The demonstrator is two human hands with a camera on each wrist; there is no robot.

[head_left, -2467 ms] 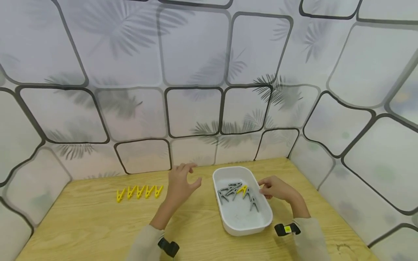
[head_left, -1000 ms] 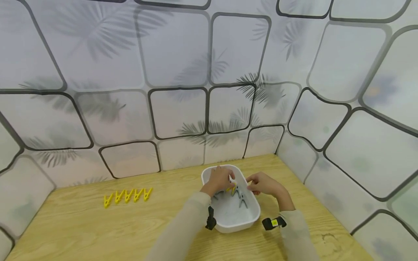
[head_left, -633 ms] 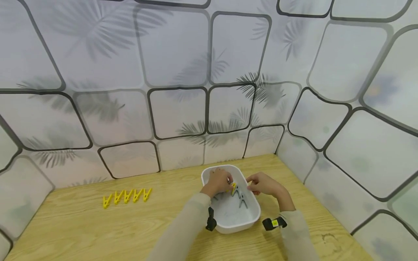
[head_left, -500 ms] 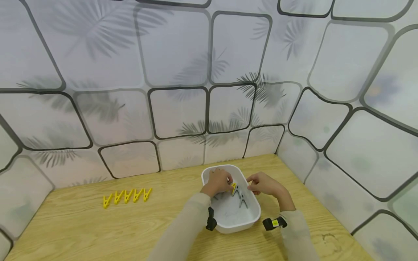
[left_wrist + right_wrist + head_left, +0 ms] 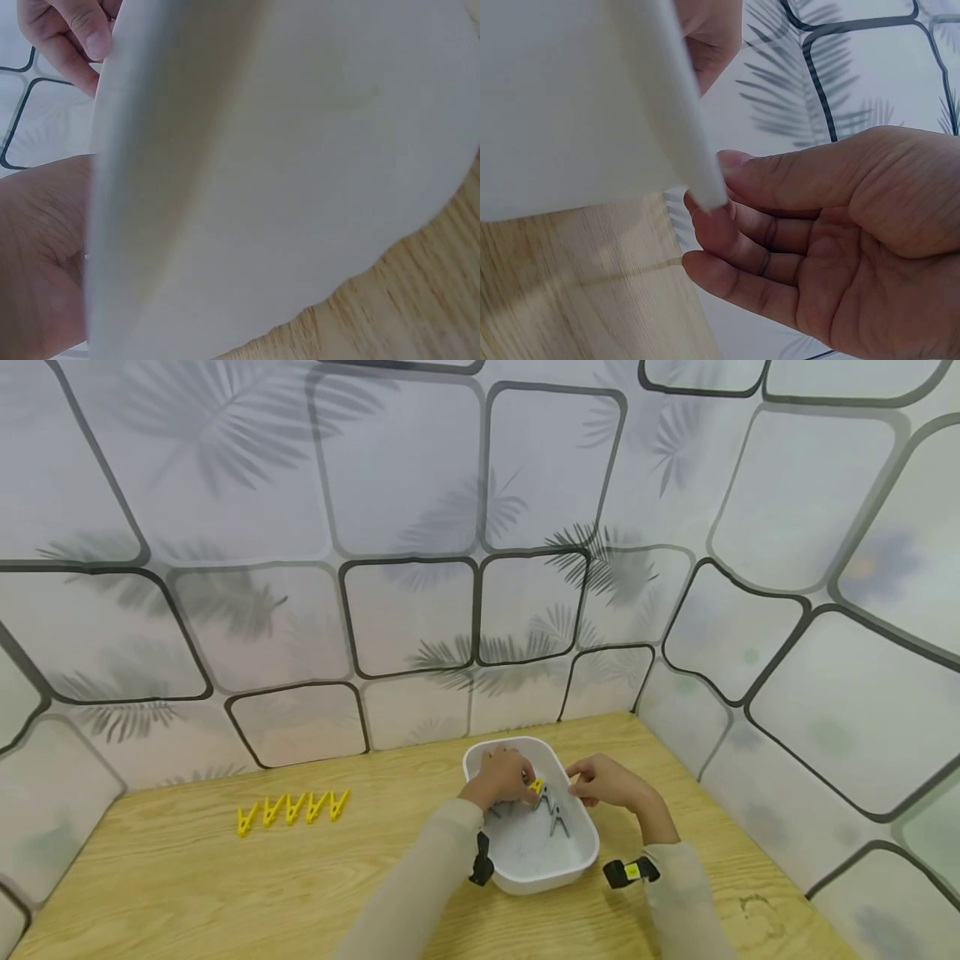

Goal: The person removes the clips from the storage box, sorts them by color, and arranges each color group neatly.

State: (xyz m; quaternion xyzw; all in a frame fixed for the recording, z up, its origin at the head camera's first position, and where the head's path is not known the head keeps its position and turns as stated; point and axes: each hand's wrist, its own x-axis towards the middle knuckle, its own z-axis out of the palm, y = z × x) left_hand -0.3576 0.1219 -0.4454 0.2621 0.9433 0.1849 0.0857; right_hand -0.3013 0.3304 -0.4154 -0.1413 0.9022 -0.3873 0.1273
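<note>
With left hand (image 5: 501, 775), pinching a yellow V-shaped plastic clip (image 5: 537, 785) toward twelve o'clock in white oblong plastic tray (image 5: 534, 856); with right hand (image 5: 606, 781), gripping its two-o'clock rim. Risking snagging grey V-shaped plastic clips (image 5: 557, 817) if dragging sideways.

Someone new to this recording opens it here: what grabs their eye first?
Probably the five yellow clips lined up on the table's left side. Next, the white tray right of centre, where the left hand reaches in, a yellow clip at its fingertips, while the right hand pinches the rim. Behind, a leaf-patterned wall with bold dark outlines fills the upper view.
</note>
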